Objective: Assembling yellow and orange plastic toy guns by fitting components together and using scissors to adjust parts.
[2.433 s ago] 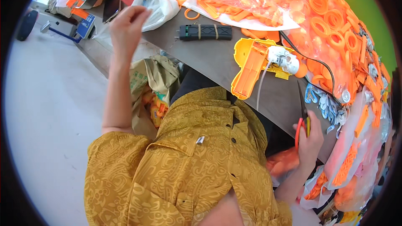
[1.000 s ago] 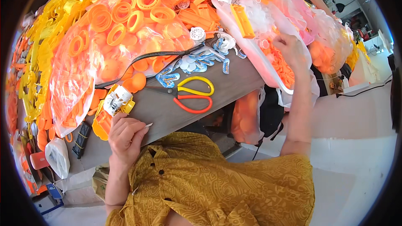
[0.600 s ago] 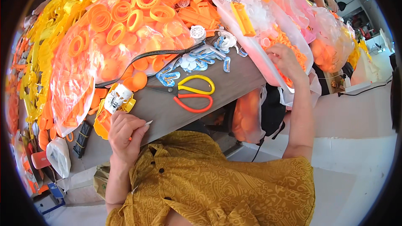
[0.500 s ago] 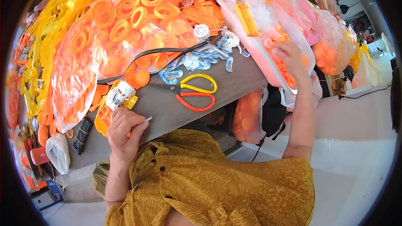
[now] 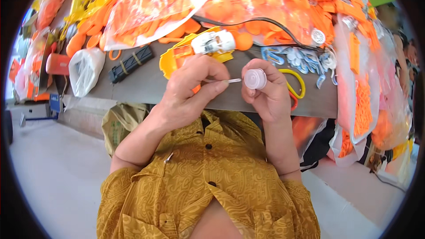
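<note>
Head: tub (image 5: 347, 89) beyond right hand (image 5: 271, 94) holds orange pieces (image 5: 364, 110).

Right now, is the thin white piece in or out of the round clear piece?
Out: the left hand holds the thin white piece, its tip visible beside the round clear piece in the right hand.

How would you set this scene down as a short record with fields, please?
Left hand: holds a thin white piece
Right hand: holds a round whitish part
Between hands: the piece's free end points at the part
Beyond left hand: yellow toy shell, partly hidden
Beside right hand: scissors, partly hidden
Table, left side: dark bar, white bag
Far side: heaped orange plastic pieces
</note>
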`<action>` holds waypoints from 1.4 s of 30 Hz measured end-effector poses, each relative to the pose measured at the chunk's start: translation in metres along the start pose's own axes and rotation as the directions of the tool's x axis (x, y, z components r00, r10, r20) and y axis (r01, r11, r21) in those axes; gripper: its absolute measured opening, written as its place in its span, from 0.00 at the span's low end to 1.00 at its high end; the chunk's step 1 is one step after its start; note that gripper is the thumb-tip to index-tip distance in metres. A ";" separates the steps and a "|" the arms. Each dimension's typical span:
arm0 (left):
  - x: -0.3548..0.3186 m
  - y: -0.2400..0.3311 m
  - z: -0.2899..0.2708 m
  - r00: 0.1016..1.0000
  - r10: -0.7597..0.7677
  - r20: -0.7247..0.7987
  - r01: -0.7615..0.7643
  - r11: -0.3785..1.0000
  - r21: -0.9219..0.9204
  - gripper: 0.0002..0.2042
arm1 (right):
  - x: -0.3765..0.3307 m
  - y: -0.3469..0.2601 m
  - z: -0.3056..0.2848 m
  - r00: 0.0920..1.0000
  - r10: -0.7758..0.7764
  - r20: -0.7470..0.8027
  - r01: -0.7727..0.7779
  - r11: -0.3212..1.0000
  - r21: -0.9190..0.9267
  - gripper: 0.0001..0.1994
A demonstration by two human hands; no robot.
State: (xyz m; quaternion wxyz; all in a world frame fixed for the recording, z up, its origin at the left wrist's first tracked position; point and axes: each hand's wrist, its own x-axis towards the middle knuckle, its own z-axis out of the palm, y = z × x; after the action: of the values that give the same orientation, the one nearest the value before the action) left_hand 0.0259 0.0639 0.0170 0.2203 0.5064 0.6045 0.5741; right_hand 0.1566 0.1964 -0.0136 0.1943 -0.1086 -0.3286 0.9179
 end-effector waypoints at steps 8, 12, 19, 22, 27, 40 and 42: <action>-0.003 0.002 -0.010 0.993 0.117 0.032 -0.121 0.973 0.198 0.02 | 0.013 0.020 0.003 0.984 0.156 0.091 -0.172 0.963 0.210 0.13; -0.004 0.001 -0.011 0.991 0.135 0.011 -0.134 0.966 0.220 0.03 | 0.013 0.023 0.003 0.987 0.126 0.099 -0.142 0.974 0.175 0.13; -0.006 -0.002 -0.007 0.984 0.175 -0.035 -0.165 0.965 0.203 0.04 | 0.013 0.021 0.009 0.995 0.047 0.086 -0.048 0.999 0.011 0.12; -0.006 -0.004 -0.004 0.984 0.169 -0.050 -0.157 0.969 0.190 0.05 | 0.010 0.020 0.019 0.999 -0.049 -0.005 0.048 0.991 -0.122 0.10; -0.008 -0.010 0.007 0.963 0.208 -0.171 -0.180 0.970 0.165 0.06 | 0.008 0.026 0.032 0.920 -0.391 0.034 0.340 0.752 -0.564 0.08; -0.005 -0.011 0.006 0.921 0.387 -0.045 -0.353 0.879 0.320 0.10 | 0.001 0.029 0.024 0.797 -0.575 0.186 0.462 0.383 -0.800 0.09; -0.010 0.000 0.010 0.986 -0.018 -0.163 0.002 0.995 -0.097 0.12 | -0.002 0.028 0.032 0.803 -0.564 0.194 0.488 0.434 -0.758 0.10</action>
State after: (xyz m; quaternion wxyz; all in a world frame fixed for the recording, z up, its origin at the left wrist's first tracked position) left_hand 0.0379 0.0598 0.0115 0.1968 0.4433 0.5946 0.6413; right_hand 0.1403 0.1583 -0.0072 0.4173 -0.1138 -0.6995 0.5689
